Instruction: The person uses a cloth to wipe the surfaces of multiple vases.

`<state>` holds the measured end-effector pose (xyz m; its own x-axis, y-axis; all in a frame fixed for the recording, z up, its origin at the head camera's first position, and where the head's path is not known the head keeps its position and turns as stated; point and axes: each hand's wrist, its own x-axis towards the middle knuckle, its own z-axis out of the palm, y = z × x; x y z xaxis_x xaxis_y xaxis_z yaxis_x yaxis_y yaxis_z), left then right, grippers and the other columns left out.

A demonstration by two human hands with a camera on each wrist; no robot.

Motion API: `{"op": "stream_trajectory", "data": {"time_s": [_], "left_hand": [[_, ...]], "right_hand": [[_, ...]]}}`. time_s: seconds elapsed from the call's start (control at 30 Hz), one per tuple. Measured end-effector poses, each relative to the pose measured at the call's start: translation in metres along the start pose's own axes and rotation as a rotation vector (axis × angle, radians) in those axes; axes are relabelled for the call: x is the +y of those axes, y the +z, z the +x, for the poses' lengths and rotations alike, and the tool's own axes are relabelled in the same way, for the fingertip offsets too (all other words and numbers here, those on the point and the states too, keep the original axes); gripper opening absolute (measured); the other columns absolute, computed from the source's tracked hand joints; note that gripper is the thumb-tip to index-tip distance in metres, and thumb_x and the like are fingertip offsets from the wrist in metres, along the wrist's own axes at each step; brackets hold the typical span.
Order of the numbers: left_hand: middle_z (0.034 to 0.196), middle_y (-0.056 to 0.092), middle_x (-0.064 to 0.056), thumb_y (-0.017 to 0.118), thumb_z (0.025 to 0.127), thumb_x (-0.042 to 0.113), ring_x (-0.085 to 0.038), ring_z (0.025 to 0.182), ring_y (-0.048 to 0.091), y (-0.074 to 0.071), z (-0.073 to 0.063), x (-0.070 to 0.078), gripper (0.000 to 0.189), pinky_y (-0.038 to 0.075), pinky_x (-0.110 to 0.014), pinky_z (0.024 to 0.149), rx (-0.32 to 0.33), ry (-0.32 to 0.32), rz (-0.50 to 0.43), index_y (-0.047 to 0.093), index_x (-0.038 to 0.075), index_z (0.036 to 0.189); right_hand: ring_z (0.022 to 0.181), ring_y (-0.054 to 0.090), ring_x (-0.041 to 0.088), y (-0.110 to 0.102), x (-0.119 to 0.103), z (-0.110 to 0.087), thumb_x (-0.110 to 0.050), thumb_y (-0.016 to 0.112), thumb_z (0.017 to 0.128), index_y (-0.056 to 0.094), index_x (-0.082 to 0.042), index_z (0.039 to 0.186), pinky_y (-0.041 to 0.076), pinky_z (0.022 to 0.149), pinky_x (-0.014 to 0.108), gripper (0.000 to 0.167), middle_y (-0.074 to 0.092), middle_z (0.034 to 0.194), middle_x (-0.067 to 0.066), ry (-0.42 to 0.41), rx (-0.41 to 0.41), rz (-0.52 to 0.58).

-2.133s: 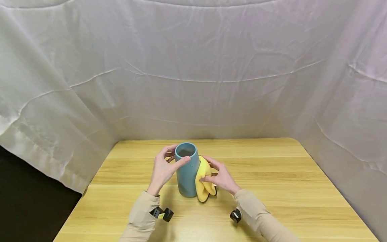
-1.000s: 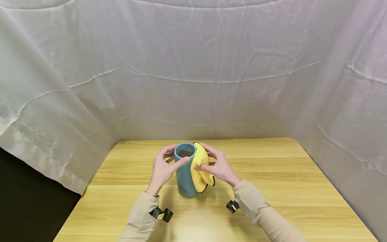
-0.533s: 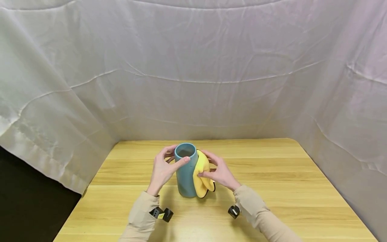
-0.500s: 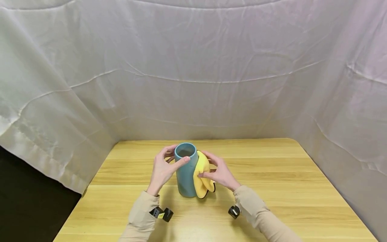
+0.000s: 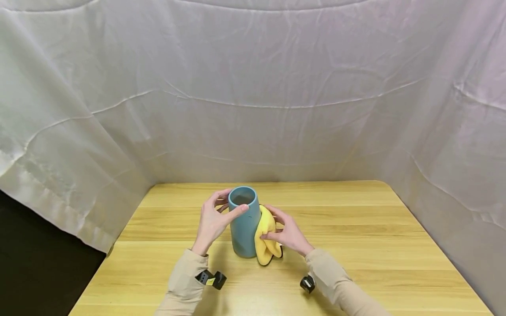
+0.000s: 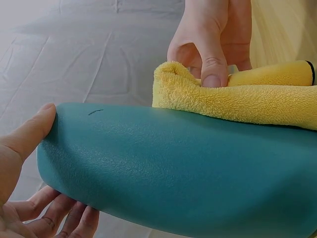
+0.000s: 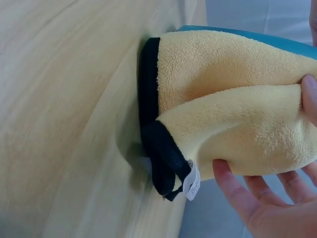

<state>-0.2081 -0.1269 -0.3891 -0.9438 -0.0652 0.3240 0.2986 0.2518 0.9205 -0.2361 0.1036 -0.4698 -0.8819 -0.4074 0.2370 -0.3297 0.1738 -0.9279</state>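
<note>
A tall teal vase stands upright on the table, its round mouth facing up. My left hand grips it near the rim from the left, thumb across the front and fingers behind. A small dark mark shows on the vase near that thumb in the left wrist view. With thumb and fingers my right hand holds a folded yellow cloth against the vase's right side. Black edging and a white tag hang at the cloth's lower end, close above the tabletop in the right wrist view.
The light wooden table spreads around the vase on every side. Pale grey curtains enclose it at the back and both sides. A dark area lies beyond the table's left edge.
My right hand slid the cloth up to the vase's rim about a second ago, then back down its right side to near the base. The left hand and vase have stayed put.
</note>
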Motion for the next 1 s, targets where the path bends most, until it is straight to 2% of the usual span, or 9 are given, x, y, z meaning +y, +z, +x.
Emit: {"op": "stream_trajectory", "data": {"time_s": [0.23, 0.57, 0.87, 1.0], "left_hand": [[0.121, 0.068, -0.01, 0.09, 0.075, 0.02, -0.026, 0.108, 0.063, -0.001, 0.0, 0.0, 0.054, 0.055, -0.045, 0.104, 0.005, -0.005, 0.003, 0.068, 0.012, 0.124], [0.119, 0.068, -0.01, 0.09, 0.074, 0.021, -0.025, 0.106, 0.063, 0.0, 0.0, 0.0, 0.055, 0.056, -0.044, 0.102, 0.005, -0.005, 0.02, 0.068, 0.012, 0.124], [0.118, 0.069, -0.01, 0.09, 0.075, 0.021, -0.024, 0.105, 0.063, 0.0, 0.001, 0.0, 0.055, 0.056, -0.042, 0.101, 0.01, -0.001, 0.019, 0.068, 0.012, 0.124], [0.117, 0.069, -0.01, 0.09, 0.074, 0.022, -0.023, 0.105, 0.063, 0.0, 0.0, 0.001, 0.055, 0.057, -0.042, 0.1, 0.008, 0.002, 0.024, 0.068, 0.012, 0.124]], "right_hand": [[0.127, 0.054, 0.043, 0.002, -0.004, 0.001, -0.003, 0.083, 0.077, 0.046, -0.011, 0.151, 0.06, 0.094, 0.045, 0.083, 0.051, 0.148, 0.02, 0.007, 0.011, 0.021], [0.123, 0.057, 0.039, 0.002, -0.013, 0.001, -0.002, 0.082, 0.077, 0.046, -0.012, 0.151, 0.061, 0.091, 0.042, 0.083, 0.053, 0.146, 0.02, 0.01, 0.035, 0.029], [0.124, 0.058, 0.036, -0.003, -0.041, 0.01, -0.005, 0.083, 0.077, 0.05, -0.02, 0.149, 0.061, 0.091, 0.039, 0.081, 0.055, 0.146, 0.011, -0.023, 0.064, 0.009], [0.123, 0.058, 0.036, -0.005, -0.05, 0.014, -0.003, 0.082, 0.077, 0.05, -0.019, 0.149, 0.061, 0.09, 0.042, 0.08, 0.056, 0.145, 0.012, -0.046, 0.068, 0.021]]}}
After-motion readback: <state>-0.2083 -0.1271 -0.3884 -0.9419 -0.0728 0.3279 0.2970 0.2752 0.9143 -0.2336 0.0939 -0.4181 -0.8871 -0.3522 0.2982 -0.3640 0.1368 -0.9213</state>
